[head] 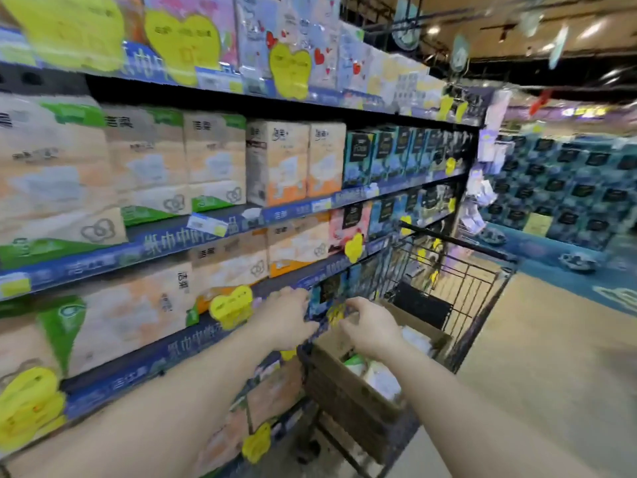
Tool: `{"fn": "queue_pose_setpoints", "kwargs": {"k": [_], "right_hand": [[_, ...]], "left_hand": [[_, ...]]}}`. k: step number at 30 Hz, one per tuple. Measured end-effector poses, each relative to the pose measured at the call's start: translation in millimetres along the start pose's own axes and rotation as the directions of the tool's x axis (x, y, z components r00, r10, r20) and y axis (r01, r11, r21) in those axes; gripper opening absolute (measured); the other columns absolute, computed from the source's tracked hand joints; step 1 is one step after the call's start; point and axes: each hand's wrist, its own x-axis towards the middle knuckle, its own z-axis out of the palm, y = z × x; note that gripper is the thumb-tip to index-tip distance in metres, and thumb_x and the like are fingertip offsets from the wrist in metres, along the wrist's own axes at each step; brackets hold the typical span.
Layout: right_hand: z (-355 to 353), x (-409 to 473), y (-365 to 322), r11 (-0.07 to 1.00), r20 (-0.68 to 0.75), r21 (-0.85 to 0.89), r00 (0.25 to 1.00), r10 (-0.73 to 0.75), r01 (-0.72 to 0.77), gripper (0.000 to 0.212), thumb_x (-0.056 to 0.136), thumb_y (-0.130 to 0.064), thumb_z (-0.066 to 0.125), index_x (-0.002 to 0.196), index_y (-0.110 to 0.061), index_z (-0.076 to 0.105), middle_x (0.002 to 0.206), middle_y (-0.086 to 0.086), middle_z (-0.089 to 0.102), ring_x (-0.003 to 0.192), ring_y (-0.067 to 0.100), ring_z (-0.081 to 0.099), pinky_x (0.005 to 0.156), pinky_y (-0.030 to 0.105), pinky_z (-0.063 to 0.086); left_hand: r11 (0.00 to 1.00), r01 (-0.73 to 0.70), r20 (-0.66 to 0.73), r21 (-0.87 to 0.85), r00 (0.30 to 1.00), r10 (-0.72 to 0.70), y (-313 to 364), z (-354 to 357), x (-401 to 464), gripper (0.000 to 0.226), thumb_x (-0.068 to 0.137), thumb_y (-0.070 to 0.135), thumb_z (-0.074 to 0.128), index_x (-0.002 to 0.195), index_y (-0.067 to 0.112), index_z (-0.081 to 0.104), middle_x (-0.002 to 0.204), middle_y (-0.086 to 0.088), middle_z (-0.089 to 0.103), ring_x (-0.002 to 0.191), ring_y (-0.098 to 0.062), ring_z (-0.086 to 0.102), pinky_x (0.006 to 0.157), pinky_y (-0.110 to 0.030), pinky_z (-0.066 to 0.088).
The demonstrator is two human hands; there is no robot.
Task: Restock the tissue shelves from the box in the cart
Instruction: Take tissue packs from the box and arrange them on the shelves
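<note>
At shelf front, low tier: blue tissue pack (325,300) held between both hands, against the shelf edge just above the cart's near rim.
Left hand (287,317): fingers curled round the pack's left side, pressed together.
Right hand (370,327): thumb and fingers pinching the pack's lower right edge, beside a yellow tag (336,313).
Cart (482,267): black wire frame, standing just beside the shelves (241,219).
Box (348,377): brown cardboard, inside the cart, open at top; pale packs (379,374) visible within.
Image quality: blurred; print unreadable.
</note>
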Motion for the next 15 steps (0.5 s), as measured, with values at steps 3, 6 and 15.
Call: {"fn": "queue_pose_setpoints", "kwargs": {"k": [3, 6, 15], "right_hand": [[-19.4, 7.2, 66.7, 0.991, 0.0, 0.047, 0.992, 0.123, -0.123, 0.049, 0.097, -0.032, 0.05, 0.144, -0.023, 0.039, 0.145, -0.005, 0.046, 0.121, 0.019, 0.054, 0.088, 0.029, 0.048], [-32.8, 25.7, 126.5, 0.964, -0.025, 0.063, 0.966, 0.259, -0.257, 0.048, 0.097, -0.024, 0.05, 0.144, -0.024, 0.038, 0.144, -0.004, 0.047, 0.116, 0.019, 0.058, 0.084, 0.03, 0.049], [-22.0, 157.8, 242.8, 0.897, 0.051, 0.055, 0.899, 0.435, -0.438, 0.05, 0.094, -0.026, 0.056, 0.142, -0.019, 0.043, 0.136, 0.003, 0.056, 0.1, 0.017, 0.062, 0.084, 0.024, 0.05]], "left_hand": [[0.995, -0.095, 0.051, -0.021, 0.994, 0.096, 44.3, 26.7, 47.6, 0.07, 0.089, 0.051, 0.056, 0.147, 0.022, 0.032, 0.141, -0.005, 0.045, 0.122, -0.026, 0.051, 0.094, -0.041, 0.05], [0.986, -0.156, 0.113, -0.051, 0.98, 0.161, 73.5, 57.0, 98.8, 0.068, 0.09, 0.047, 0.056, 0.147, 0.021, 0.031, 0.148, -0.005, 0.038, 0.123, -0.024, 0.051, 0.097, -0.04, 0.048], [0.99, -0.075, 0.343, -0.117, 0.933, 0.111, 72.5, 151.2, 285.9, 0.075, 0.09, 0.046, 0.059, 0.15, 0.018, 0.024, 0.155, -0.007, 0.026, 0.136, -0.027, 0.038, 0.107, -0.04, 0.04]]}}
